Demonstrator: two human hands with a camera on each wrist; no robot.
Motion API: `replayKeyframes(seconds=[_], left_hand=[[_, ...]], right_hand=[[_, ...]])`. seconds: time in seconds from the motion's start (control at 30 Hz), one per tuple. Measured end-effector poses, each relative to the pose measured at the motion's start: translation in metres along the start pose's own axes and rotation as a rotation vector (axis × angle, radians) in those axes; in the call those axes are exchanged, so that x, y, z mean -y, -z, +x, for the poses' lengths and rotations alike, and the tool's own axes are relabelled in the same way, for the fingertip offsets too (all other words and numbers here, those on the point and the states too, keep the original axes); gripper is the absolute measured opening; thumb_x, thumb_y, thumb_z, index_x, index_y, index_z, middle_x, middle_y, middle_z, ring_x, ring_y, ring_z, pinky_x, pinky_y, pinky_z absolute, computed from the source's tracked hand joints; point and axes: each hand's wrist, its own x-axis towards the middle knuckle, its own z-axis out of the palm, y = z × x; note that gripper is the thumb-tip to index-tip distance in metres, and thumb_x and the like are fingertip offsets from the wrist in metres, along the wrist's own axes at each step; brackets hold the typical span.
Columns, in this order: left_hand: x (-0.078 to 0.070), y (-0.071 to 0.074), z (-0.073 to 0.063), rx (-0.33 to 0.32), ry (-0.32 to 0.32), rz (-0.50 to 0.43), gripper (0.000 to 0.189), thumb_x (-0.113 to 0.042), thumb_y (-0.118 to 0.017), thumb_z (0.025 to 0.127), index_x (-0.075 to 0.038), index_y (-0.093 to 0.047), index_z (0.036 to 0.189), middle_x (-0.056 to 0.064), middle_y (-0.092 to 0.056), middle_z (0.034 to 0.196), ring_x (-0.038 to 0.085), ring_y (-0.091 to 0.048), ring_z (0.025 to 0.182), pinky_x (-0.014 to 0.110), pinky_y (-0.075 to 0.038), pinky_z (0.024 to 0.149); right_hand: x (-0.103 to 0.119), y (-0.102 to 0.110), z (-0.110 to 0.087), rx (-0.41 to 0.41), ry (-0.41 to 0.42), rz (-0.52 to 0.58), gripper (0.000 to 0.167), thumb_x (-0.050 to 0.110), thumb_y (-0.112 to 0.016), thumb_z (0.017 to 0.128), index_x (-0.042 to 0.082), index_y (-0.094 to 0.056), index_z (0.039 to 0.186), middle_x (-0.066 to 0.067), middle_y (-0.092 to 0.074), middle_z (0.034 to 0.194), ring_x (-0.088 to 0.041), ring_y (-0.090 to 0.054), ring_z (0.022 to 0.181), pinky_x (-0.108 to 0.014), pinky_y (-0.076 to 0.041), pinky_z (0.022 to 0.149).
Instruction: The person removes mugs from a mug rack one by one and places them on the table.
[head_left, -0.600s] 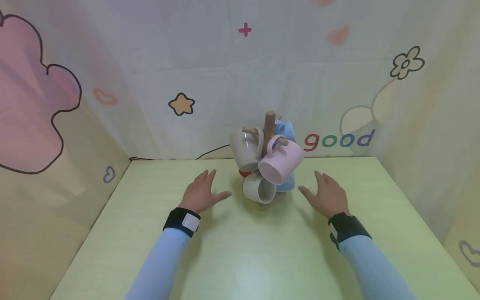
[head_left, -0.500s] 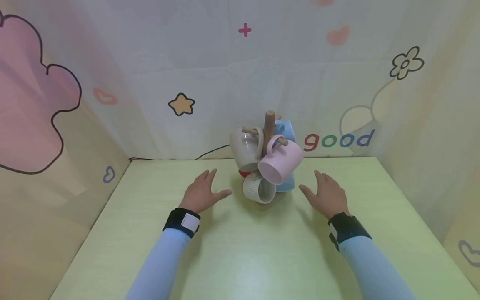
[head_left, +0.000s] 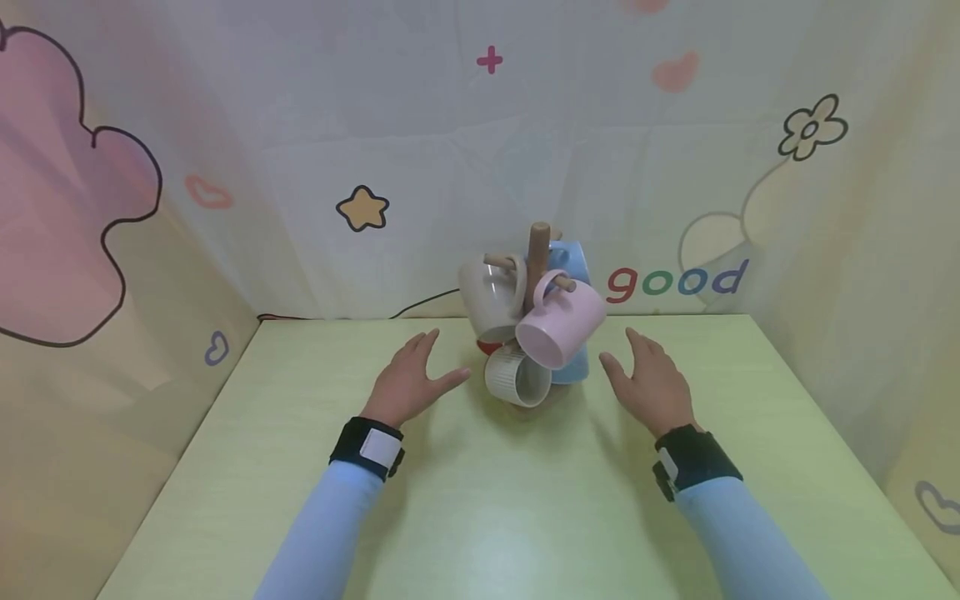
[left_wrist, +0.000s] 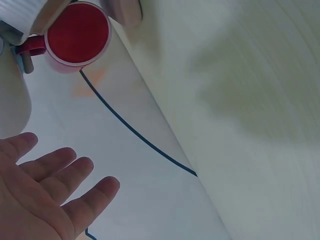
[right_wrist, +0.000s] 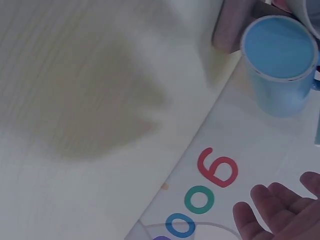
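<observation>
A wooden mug tree [head_left: 538,250] stands near the back of the table with several mugs hanging on its pegs. At its upper left hangs a grey-white mug [head_left: 487,300], and a pink mug [head_left: 572,321] hangs in front on the right. Below them is a ribbed white cup [head_left: 504,379]; blue mugs [head_left: 572,258] show behind. The left wrist view shows a red-based mug [left_wrist: 77,35], mostly hidden from the head. My left hand [head_left: 405,386] hovers left of the tree, fingers extended, holding nothing. My right hand [head_left: 654,389] hovers to its right, likewise apart from the mugs.
A pale wood-grain table [head_left: 480,517] lies under both hands. Behind it hangs a printed curtain [head_left: 420,125], close to the mug tree. The tree's wooden base [right_wrist: 232,25] shows in the right wrist view.
Both hands have moved slightly forward, and the left has also shifted a little right, towards the mug tree. The mugs and tree stay where they were.
</observation>
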Motion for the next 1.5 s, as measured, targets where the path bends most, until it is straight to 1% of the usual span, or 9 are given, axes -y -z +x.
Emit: replayKeyframes(seconds=[0.13,0.23,0.43,0.53,0.73,1.0,1.1,1.27,1.5], left_hand=[[-0.007,0.006,-0.003,-0.007,-0.003,0.008,0.097,-0.07,-0.058,0.086,-0.011,-0.028,0.156,0.019,-0.029,0.158,0.038,-0.029,0.144,0.058,-0.032,0.109],[-0.012,0.01,-0.005,-0.012,-0.004,0.008,0.097,-0.07,-0.058,0.086,-0.011,-0.027,0.157,0.019,-0.029,0.158,0.038,-0.029,0.144,0.058,-0.032,0.109],[-0.018,0.013,-0.004,-0.028,-0.006,-0.01,0.094,-0.068,-0.06,0.087,-0.012,-0.028,0.157,0.017,-0.03,0.158,0.037,-0.031,0.143,0.058,-0.032,0.11],[-0.023,0.014,-0.004,-0.035,-0.012,-0.018,0.094,-0.067,-0.061,0.087,-0.013,-0.028,0.157,0.016,-0.03,0.158,0.036,-0.031,0.143,0.057,-0.031,0.11],[-0.031,0.016,-0.003,-0.061,-0.04,-0.031,0.093,-0.064,-0.064,0.087,-0.013,-0.028,0.156,0.014,-0.032,0.158,0.034,-0.031,0.144,0.056,-0.031,0.11],[-0.037,0.02,-0.002,-0.069,-0.059,-0.006,0.096,-0.065,-0.063,0.086,-0.012,-0.026,0.157,0.016,-0.03,0.159,0.035,-0.031,0.144,0.057,-0.032,0.11],[-0.039,0.021,0.0,-0.069,-0.062,0.007,0.096,-0.065,-0.063,0.086,-0.012,-0.025,0.157,0.015,-0.029,0.159,0.036,-0.031,0.144,0.057,-0.032,0.109],[-0.043,0.022,0.001,-0.067,-0.074,0.022,0.096,-0.064,-0.063,0.087,-0.012,-0.024,0.157,0.016,-0.028,0.159,0.036,-0.031,0.144,0.057,-0.032,0.109],[-0.044,0.021,0.002,-0.067,-0.086,0.029,0.095,-0.063,-0.064,0.087,-0.012,-0.025,0.157,0.017,-0.029,0.159,0.036,-0.031,0.143,0.056,-0.033,0.109]], right_hand=[[0.006,0.005,-0.001,-0.027,0.012,0.039,0.072,0.049,-0.036,0.104,-0.005,-0.027,0.152,-0.033,-0.034,0.149,-0.051,-0.034,0.136,-0.067,-0.032,0.103],[0.013,0.009,0.0,-0.026,-0.005,0.063,0.072,0.049,-0.034,0.105,-0.004,-0.026,0.153,-0.032,-0.033,0.15,-0.05,-0.033,0.137,-0.067,-0.03,0.105],[0.031,0.018,-0.001,-0.009,-0.049,0.092,0.074,0.051,-0.035,0.104,-0.002,-0.023,0.154,-0.029,-0.031,0.153,-0.048,-0.03,0.139,-0.066,-0.029,0.106],[0.04,0.02,-0.002,-0.017,-0.047,0.118,0.075,0.053,-0.034,0.104,-0.002,-0.023,0.154,-0.029,-0.032,0.153,-0.048,-0.03,0.14,-0.066,-0.029,0.106],[0.051,0.022,-0.003,-0.027,-0.058,0.187,0.082,0.061,-0.029,0.102,-0.002,-0.027,0.153,-0.028,-0.037,0.15,-0.046,-0.042,0.133,-0.064,-0.037,0.102],[0.062,0.023,0.002,0.025,-0.099,0.292,0.085,0.065,-0.031,0.1,0.0,-0.026,0.154,-0.026,-0.039,0.15,-0.045,-0.042,0.134,-0.062,-0.038,0.103],[0.065,0.025,0.003,0.068,-0.124,0.336,0.086,0.067,-0.029,0.099,0.003,-0.024,0.155,-0.025,-0.04,0.149,-0.045,-0.041,0.134,-0.062,-0.038,0.103],[0.071,0.029,0.005,0.143,-0.189,0.428,0.092,0.074,-0.027,0.095,0.007,-0.019,0.158,-0.024,-0.036,0.153,-0.044,-0.036,0.138,-0.062,-0.036,0.105],[0.076,0.027,0.01,0.206,-0.237,0.65,0.092,0.075,-0.031,0.093,0.008,-0.023,0.155,-0.021,-0.042,0.147,-0.041,-0.048,0.128,-0.054,-0.044,0.101]])
